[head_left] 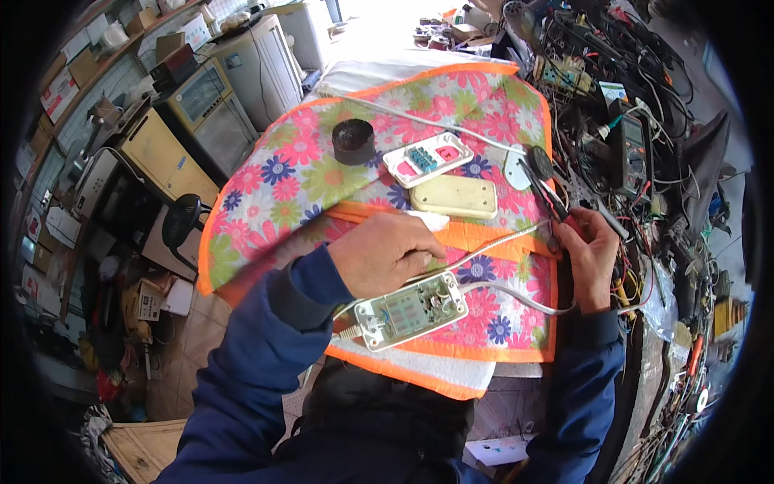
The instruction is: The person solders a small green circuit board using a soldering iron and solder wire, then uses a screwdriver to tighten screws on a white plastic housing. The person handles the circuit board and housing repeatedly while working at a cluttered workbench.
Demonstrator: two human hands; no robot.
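Observation:
My right hand (590, 248) is closed around slim black tweezers (542, 187), whose tips point up and left over a pale, flat piece (517, 171) and a round black disc (539, 163). My left hand (385, 252) is curled palm-down just above an opened white power strip housing (413, 311) with its inner parts showing; whatever its fingers grip is hidden. White paper (431, 219) pokes out beyond its knuckles. A thin pale cable (493, 244) runs from near my left fingers toward the right hand. Farther off lie a white socket shell (427, 159) and a cream cover (455, 198).
A flowered cloth with orange edging (302, 129) covers the work surface. On it stands a dark round cup (353, 142). To the right are tangled wires and a multimeter (634, 153). Cabinets (165, 153) and shelves line the left; a black chair (182, 223) stands near them.

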